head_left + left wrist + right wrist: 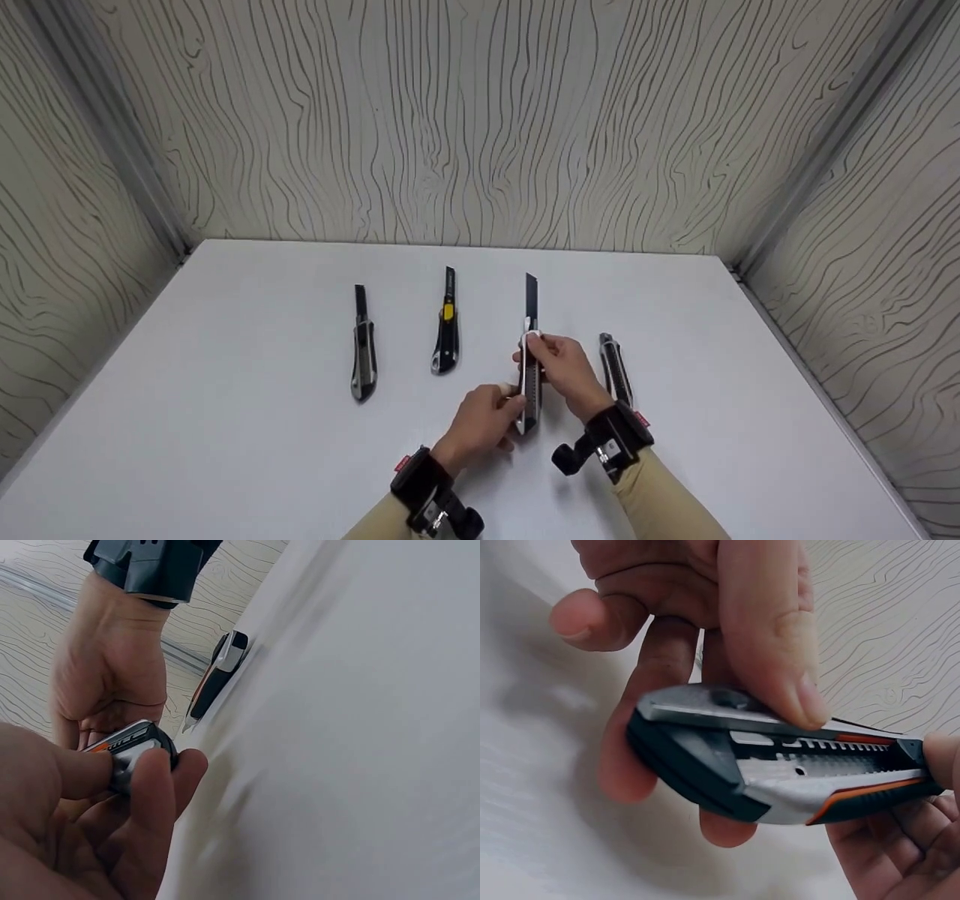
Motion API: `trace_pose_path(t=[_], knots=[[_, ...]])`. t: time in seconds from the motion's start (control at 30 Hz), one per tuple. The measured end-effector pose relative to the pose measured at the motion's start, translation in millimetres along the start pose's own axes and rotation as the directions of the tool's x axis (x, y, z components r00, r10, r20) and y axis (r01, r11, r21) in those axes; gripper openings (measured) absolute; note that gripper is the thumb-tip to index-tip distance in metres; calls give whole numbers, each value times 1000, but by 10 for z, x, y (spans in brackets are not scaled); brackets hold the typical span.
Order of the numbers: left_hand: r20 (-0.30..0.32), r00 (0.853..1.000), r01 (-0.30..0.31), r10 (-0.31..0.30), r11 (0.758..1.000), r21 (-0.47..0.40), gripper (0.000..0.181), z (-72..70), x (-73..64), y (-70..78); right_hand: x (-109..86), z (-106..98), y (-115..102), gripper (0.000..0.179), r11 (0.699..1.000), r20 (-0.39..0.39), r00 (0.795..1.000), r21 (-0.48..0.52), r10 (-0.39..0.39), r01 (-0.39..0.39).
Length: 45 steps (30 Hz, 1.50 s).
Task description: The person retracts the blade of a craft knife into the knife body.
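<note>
The left hand pinches the butt end of a silver-and-black utility knife, thumb pressed on the metal edge, two fingertips showing past the underside; in the right wrist view another finger sticks out to the side, free of the handle. The right hand grips the same knife farther forward, thumb against the black slider, fingers curled round behind. Between the two hands the knife is held off the white tabletop, its blade extended and pointing away from the person; in the head view the tip stops short of the back edge.

Room is tighter on the right, where a grey-and-black knife lies just beside the right wristband. Leftward, after a gap, lies a black knife with a yellow slider, then a slim dark knife, both with blades out. From there a broad stretch of tabletop runs to the left edge. Wood-grain walls stand along the back and both sides.
</note>
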<state>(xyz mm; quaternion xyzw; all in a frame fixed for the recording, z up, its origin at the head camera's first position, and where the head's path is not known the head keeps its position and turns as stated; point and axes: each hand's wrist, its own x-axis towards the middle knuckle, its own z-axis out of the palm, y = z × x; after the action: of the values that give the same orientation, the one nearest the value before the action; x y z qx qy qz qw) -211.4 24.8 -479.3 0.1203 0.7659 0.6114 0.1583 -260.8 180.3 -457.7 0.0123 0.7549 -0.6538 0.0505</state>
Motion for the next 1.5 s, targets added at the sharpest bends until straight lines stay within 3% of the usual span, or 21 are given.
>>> trace_pose_path(t=[0.23, 0.47, 1.17, 1.5], knots=[[-8, 1000, 2, -2, 1000, -2, 19, -4, 5, 10, 0, -6, -2, 41, 1000, 22, 1000, 14, -4, 4], [-10, 999, 45, -45, 999, -16, 19, -1, 27, -3, -18, -10, -6, 38, 1000, 55, 998, 6, -2, 1], [-40, 998, 51, -52, 999, -20, 24, -13, 41, -12, -37, -6, 20, 40, 996, 79, 997, 81, 26, -33], [-43, 999, 21, -22, 999, -25, 28, -17, 43, -12, -98, 18, -17, 48, 997, 71, 996, 36, 60, -63]])
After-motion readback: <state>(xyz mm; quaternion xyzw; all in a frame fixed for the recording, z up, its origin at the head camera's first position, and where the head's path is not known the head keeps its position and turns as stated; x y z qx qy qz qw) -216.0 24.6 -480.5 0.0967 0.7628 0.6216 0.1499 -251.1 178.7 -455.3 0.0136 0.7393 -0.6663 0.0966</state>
